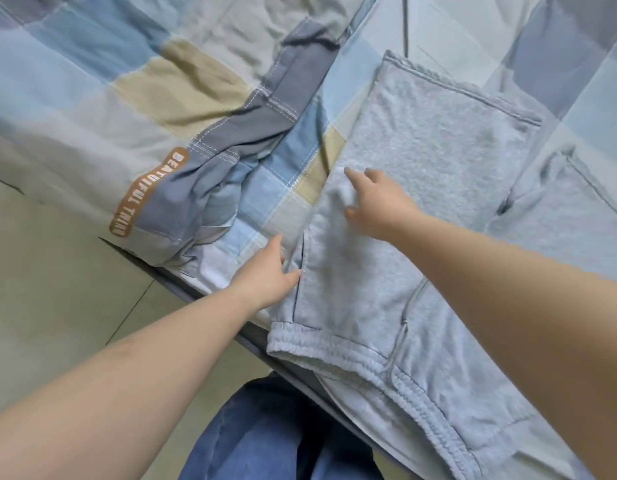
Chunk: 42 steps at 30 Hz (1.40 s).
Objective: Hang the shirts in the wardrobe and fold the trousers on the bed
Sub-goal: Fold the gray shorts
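Looks like I'm in somebody's bedroom at home: there's a bed with a rumpled blue, grey and beige checked cover, grey sweatpants lying on it, and a tiled floor alongside.

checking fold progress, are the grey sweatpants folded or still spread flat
Partly folded: the grey sweatpants have a leg doubled back over them, its hem lying across the top; the waistband sits unfolded at the bed edge.

Both forearms are seen bare, no sleeves in frame. Blue denim jeans are worn on the legs. Nothing is worn on either wrist.
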Tool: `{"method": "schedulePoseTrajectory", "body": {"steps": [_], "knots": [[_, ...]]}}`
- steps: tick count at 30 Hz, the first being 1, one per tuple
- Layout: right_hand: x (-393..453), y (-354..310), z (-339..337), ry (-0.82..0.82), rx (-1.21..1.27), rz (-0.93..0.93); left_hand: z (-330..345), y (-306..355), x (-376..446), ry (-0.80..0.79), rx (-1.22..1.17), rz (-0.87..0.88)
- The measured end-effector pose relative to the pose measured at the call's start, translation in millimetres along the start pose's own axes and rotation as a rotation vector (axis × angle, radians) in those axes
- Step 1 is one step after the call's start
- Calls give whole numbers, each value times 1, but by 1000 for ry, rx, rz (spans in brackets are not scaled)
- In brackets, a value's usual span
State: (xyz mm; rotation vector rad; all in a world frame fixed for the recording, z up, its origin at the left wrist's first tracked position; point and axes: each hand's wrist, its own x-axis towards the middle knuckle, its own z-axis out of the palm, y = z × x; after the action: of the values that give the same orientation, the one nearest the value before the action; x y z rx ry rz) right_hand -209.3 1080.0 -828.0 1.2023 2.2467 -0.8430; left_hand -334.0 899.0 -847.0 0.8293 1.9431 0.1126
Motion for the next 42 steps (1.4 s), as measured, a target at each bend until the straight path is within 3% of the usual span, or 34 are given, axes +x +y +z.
{"method": "schedulePoseTrajectory", "body": {"steps": [4,11,19,22,27,32,42], "knots": [[38,-20,2,14,-64,17,6,-8,10,11,47,128],[65,-40,5,10,-165,197,11,-6,-3,-196,147,400],[57,-17,-12,257,164,261,21,22,-41,-269,134,609],[45,10,-23,333,226,248,38,50,-51,-291,149,631],[15,70,-39,239,127,214,70,100,-61,-380,305,723],[-22,139,-42,323,100,233,104,137,-70,-440,313,781],[-132,285,-10,342,294,552,203,199,-105,-584,498,873]]}}
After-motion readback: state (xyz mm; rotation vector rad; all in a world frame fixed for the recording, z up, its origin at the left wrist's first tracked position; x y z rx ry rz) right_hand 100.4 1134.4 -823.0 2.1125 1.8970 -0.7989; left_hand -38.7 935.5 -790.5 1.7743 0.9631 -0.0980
